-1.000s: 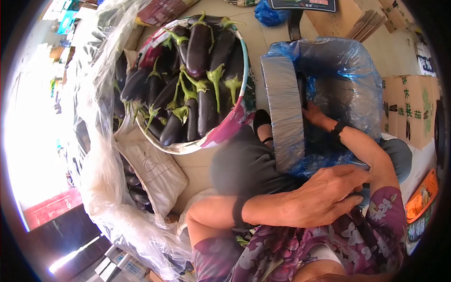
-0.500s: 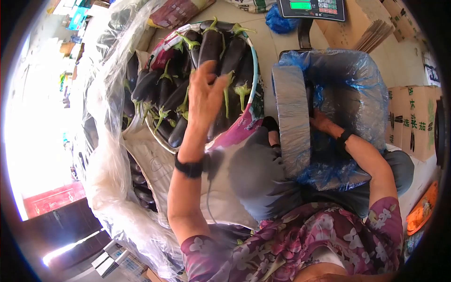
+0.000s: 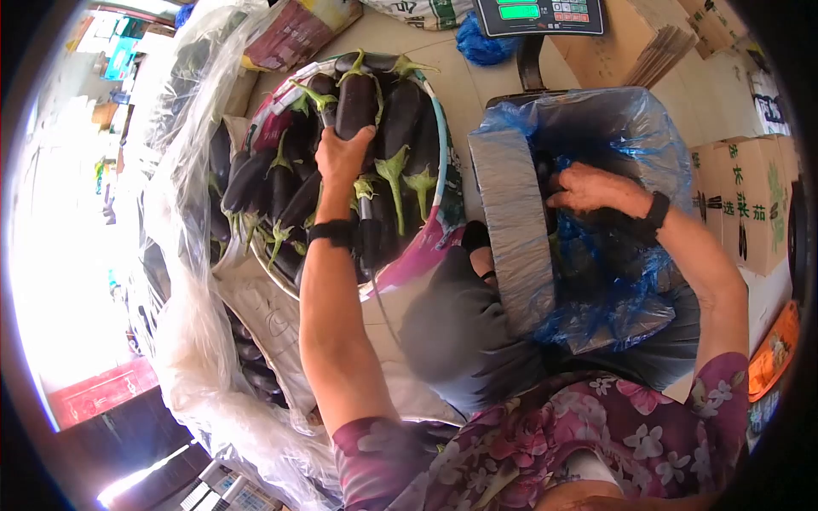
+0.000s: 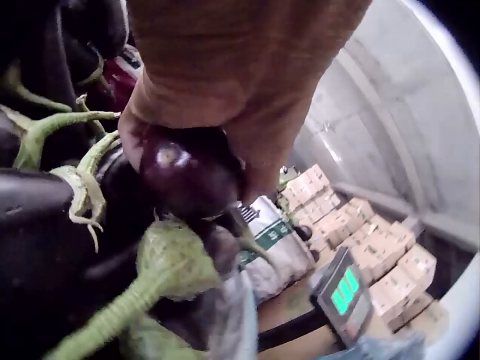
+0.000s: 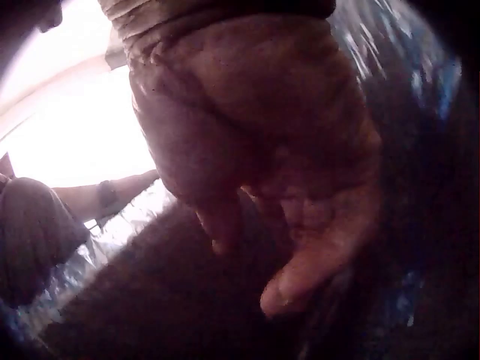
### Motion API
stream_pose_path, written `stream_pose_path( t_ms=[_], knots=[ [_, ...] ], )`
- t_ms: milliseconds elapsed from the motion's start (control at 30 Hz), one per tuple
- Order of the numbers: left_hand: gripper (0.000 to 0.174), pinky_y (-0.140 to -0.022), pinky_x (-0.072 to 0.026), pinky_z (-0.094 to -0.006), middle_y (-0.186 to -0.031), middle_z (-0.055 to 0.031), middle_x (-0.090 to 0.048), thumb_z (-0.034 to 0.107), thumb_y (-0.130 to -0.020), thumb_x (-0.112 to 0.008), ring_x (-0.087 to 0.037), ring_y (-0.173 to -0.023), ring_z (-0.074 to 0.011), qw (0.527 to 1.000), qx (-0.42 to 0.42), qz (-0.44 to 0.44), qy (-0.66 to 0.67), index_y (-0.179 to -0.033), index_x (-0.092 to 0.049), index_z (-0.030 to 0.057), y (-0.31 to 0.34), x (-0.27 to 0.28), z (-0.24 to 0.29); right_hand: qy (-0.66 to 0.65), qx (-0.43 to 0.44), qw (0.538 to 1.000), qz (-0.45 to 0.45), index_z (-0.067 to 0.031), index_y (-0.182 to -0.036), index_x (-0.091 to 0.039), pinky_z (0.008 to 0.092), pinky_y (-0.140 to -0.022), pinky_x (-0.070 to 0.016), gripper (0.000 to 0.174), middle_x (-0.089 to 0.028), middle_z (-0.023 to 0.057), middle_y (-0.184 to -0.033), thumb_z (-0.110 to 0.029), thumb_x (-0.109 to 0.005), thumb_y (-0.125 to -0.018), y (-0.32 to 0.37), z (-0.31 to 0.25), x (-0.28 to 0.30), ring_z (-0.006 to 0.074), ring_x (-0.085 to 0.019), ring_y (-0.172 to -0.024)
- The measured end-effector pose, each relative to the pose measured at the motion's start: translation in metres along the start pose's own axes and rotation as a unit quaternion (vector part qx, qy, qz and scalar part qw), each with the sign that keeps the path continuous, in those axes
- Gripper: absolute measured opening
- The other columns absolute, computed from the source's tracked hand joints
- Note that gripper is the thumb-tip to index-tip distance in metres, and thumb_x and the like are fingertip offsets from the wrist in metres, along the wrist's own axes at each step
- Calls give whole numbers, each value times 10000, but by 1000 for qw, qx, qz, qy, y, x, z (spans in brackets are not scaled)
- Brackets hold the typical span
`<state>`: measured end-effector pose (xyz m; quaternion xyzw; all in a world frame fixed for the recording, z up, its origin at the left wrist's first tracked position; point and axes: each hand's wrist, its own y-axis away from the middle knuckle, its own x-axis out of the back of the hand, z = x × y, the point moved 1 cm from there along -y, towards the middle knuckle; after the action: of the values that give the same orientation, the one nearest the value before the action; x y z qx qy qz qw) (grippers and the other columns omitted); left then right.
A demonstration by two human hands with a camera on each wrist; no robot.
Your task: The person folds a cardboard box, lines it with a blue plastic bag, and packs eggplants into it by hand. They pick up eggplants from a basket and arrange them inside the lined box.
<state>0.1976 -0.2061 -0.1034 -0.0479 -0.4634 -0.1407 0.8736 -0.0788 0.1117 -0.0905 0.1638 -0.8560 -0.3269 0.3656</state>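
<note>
Eggplant (image 3: 356,106) in the round tub (image 3: 442,145) points its green, curling stem away from the person, long axis running back toward them, its rounded, scarred tip nearest the left hand (image 3: 342,160), whose fingers and thumb wrap round that smooth, glossy, dark purple end. Inside a bin (image 3: 673,162) lined with crinkled, translucent blue film (image 3: 626,136), the right hand (image 3: 592,189) hangs with fingers loosely bent and apart, pinching nothing visible; whether they touch anything in the shadow, I cannot tell.

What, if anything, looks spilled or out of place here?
Nothing looks clearly spilled. Slightly odd is the crumpled blue plastic lying on the floor near the scale, bunched up like a stray liner.
</note>
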Motion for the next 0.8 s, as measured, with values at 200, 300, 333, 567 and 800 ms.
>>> stream_pose_path(
  t_ms=[200,300,333,567,800],
  knots=[
    [480,-733,-579,-373,-1007,-151,-648,296,-896,-676,-668,-865,-228,808,85,-187,552,-1145,-563,-98,66,50,28,-146,35,988,46,33,-1219,-607,302,-600,-547,446,-677,108,-861,-308,-618,-932,31,-22,51,166,-668,-690],
    [460,-757,-591,-417,-1050,-163,-641,297,-937,-633,-666,-898,-234,769,88,-217,594,-1189,-540,-77,105,76,63,-173,80,976,106,27,-1260,-584,292,-664,-551,539,-670,102,-912,-395,-621,-926,48,-46,69,156,-654,-766],
    [507,-810,-579,-439,-1106,-180,-643,328,-942,-624,-667,-965,-284,779,83,-225,579,-1252,-514,-58,117,83,74,-225,122,957,136,17,-1289,-563,284,-700,-545,531,-675,90,-936,-378,-615,-938,54,-57,72,157,-656,-824],
    [717,-950,-493,-390,-1311,-205,-546,173,-891,-703,-596,-1117,-246,841,-185,-362,357,-1467,-329,-32,217,99,199,-528,230,786,228,-42,-1307,-556,285,-865,-507,523,-648,61,-1109,-404,-640,-939,110,-128,65,136,-633,-951],
    [732,-914,-507,-372,-1269,-184,-599,60,-810,-745,-624,-1068,-258,789,-332,-460,235,-1449,-396,-16,241,85,201,-477,102,858,160,-32,-1282,-551,282,-801,-520,608,-618,61,-1068,-389,-728,-823,137,-63,46,140,-619,-941]
  ],
)
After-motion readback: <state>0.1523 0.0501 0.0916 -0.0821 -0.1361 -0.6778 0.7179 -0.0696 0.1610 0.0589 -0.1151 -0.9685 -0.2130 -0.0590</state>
